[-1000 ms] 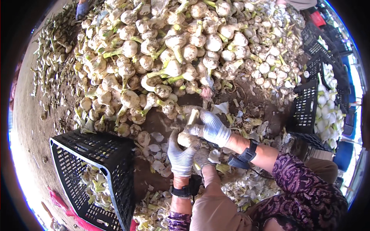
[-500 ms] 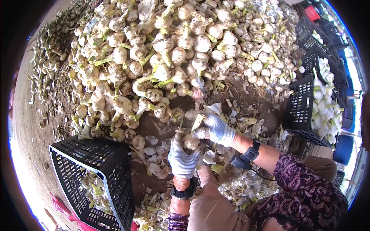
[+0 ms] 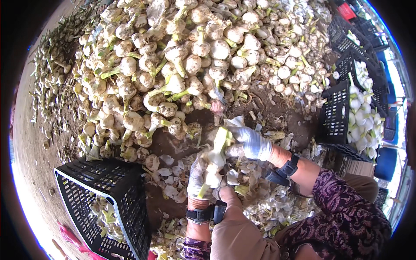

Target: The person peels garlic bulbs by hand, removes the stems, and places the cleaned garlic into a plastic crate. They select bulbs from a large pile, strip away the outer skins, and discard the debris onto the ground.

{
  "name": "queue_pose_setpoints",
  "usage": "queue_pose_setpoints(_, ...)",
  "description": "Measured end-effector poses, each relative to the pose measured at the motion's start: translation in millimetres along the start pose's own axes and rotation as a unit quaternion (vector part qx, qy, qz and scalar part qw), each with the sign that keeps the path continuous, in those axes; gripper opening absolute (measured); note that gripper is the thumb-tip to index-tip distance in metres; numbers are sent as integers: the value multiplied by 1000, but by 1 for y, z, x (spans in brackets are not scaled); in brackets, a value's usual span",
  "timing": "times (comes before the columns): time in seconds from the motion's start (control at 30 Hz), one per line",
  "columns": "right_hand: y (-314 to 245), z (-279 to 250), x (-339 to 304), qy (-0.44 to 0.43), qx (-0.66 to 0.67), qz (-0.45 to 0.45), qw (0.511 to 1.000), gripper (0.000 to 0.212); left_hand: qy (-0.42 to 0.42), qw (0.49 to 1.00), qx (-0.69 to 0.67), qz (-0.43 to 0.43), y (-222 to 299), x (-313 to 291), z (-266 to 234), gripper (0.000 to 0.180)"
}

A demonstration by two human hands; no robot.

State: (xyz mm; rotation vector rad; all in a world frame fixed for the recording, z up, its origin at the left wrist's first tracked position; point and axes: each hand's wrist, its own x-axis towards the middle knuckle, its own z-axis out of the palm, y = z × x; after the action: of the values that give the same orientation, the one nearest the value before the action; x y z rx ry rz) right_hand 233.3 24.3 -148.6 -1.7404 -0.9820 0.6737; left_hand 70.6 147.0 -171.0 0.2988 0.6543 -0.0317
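Observation:
A garlic bulb (image 3: 212,177) is in my left hand (image 3: 196,175), its fingers wrapped round it from the left. A short pale green stalk points down from the bulb toward the wrist. My right hand (image 3: 252,144) grips a thick, pale green garlic stalk (image 3: 222,138) above it, thumb toward the bulb. White layers run between this stalk and the bulb; whether they are one piece or two, I cannot tell. Both hands wear thin white-blue gloves. In front of them lies a big heap of soil-stained garlic (image 3: 177,54) with stalks on.
To the left a black crate (image 3: 130,208) lies tilted, with some garlic or trimmings inside. At the right stands a black crate (image 3: 334,115) full of clean white garlic, with more crates behind. Loose papery skins (image 3: 171,173) litter the ground around my hands.
My left hand has turned and closed round the bulb, which sits lower. More of the pale stalk and white layers shows between the hands. My right hand has shifted slightly right.

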Motion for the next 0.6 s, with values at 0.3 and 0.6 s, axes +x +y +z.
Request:
queue_pose_setpoints(0.3, -10, 12, -8, -30, 201, 184, 962, 27, 115, 947, 259, 150, -2, -6, 21, 86)
queue_pose_setpoints(0.6, -10, -7, 3, -9, 274, 265, 924, 58, 40, 971, 183, 149, 2, 6, 11, 54)
